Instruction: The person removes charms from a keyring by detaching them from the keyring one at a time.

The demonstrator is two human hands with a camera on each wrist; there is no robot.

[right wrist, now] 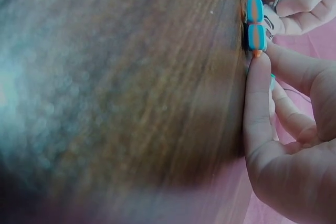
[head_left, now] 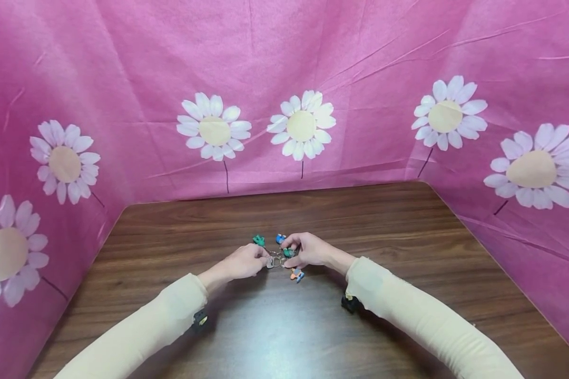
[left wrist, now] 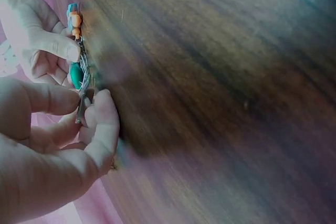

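A bunch of small charms on linked metal key rings [head_left: 277, 261] lies between the two hands at the middle of the table. My left hand [head_left: 246, 261] pinches a flat silver tag [head_left: 270, 262] on the rings between thumb and fingertips. From the other side my right hand [head_left: 312, 249] pinches the rings, its thumb low and its fingers bent over a green charm [head_left: 288, 252]. An orange and blue charm [head_left: 297, 275] hangs out below that thumb. Beyond the hands lie another green charm [head_left: 258, 240] and a blue charm [head_left: 281, 238]. Fingers partly hide the rings.
The brown wood-grain table [head_left: 275, 337] reflects light near its front. A pink cloth [head_left: 265, 52] printed with white daisies encloses its back and sides. Both forearms wear cream sleeves [head_left: 422, 316], with dark devices [head_left: 350, 303] under the wrists.
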